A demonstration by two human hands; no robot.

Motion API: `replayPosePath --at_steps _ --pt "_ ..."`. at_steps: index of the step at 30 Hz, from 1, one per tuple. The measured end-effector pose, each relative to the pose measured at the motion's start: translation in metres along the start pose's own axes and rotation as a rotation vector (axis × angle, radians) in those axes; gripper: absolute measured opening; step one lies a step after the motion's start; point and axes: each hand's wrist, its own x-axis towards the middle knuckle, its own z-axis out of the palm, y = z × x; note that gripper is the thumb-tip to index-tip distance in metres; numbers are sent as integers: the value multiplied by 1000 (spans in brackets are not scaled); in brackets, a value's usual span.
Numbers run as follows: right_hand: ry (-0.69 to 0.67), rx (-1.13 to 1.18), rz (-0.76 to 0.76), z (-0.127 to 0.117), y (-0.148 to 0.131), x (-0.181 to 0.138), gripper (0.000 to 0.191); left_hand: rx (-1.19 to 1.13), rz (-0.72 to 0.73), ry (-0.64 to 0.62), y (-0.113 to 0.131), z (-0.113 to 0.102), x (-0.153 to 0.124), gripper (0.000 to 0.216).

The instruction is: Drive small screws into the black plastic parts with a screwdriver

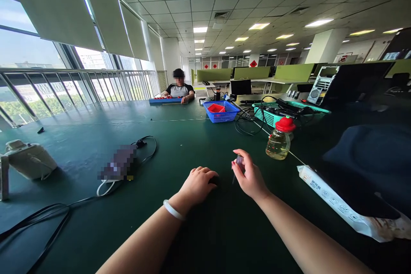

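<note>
Upright in my right hand (250,175) is a screwdriver (239,160), pinched between thumb and fingers. Its handle looks purplish and see-through, and a thin dark shaft points down at the table. My left hand (197,184), with a white bangle (173,210) at the wrist, rests low on the dark green table (180,145). The fingers are curled together with the thumb bent toward them. Something dark shows between thumb and fingertips, but I cannot make out whether it is an object or shadow. A small gap separates my two hands.
A red-lidded bottle (278,143) stands beyond my right hand, near a white packet (334,201). Farther off are a blue basket (221,116) and a green basket (266,115) of cables. A blurred device (119,162) with cords lies left. Across the table sits a person (178,90).
</note>
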Motion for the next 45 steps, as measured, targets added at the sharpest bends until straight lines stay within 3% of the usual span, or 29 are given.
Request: replayPosePath --at_steps 4,10,15,17,22,25,29,39,45 --pt "-72 8 4 -6 -9 -1 34 -95 -9 5 -6 1 -2 35" --pt "-168 -17 -146 -4 -21 -5 36 -206 -21 49 -12 5 -1 45" --pt "-129 -1 -147 -5 -27 -9 43 -196 -45 98 -14 5 -2 46" --pt "-120 -12 -146 -7 -31 -9 39 -160 -80 111 -14 5 -3 42" --pt "-83 -30 -172 -10 -38 -7 3 -125 -157 150 -16 8 -1 36" --pt "-51 43 -119 -9 -40 -6 14 -125 -176 166 -16 10 0 35" --pt "-72 115 -70 -8 -41 -7 14 -142 -174 166 -16 11 -1 36" --pt "-156 129 -139 -4 -46 -11 11 -133 -294 204 -17 12 -2 36" --pt "-179 145 -133 0 -39 -13 8 -133 -286 209 -20 13 -1 36"
